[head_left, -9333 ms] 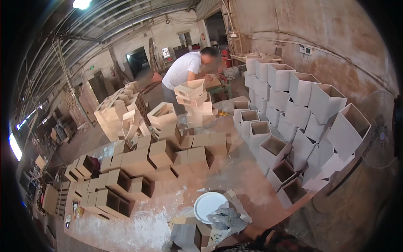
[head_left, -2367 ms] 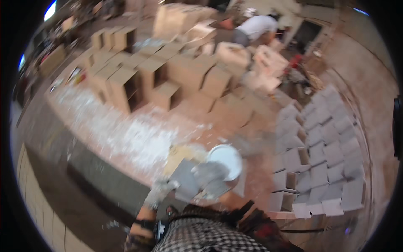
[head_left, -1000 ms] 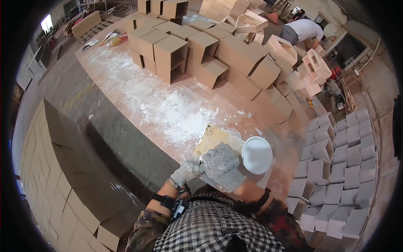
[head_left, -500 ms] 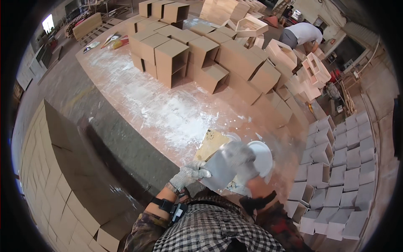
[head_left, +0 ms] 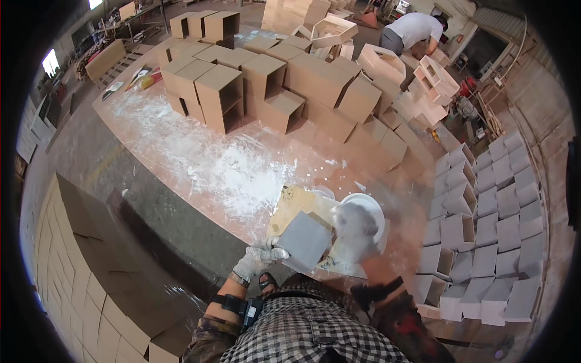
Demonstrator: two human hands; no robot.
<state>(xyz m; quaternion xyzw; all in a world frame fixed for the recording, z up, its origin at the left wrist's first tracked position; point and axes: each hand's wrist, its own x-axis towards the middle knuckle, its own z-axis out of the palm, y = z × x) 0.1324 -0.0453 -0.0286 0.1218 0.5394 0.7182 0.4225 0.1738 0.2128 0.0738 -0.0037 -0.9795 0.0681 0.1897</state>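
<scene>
My left hand (head_left: 254, 261), in a whitish work glove, grips the near left edge of a small box (head_left: 304, 241) with a grey-coated face. The box is tilted over a stained, yellowish board (head_left: 289, 206) on the tabletop. My right hand (head_left: 356, 235), gloved too, is smeared by motion. It is just right of the box and in front of a round white tub (head_left: 377, 213). Whether its fingers hold anything cannot be made out. Part of a second round white item (head_left: 323, 192) shows behind the board.
Brown open boxes (head_left: 260, 85) are stacked across the far table (head_left: 200, 163), which has white smears. Grey-coated boxes (head_left: 496, 221) stand in rows at right; more brown boxes (head_left: 78, 266) are at left. Beside pale wooden frames (head_left: 384, 65), a person (head_left: 414, 31) bends over.
The grey face of the box is now turned more fully upward, held in my left hand. My right hand has moved off the box toward the white tub. The whole view has shifted slightly.
</scene>
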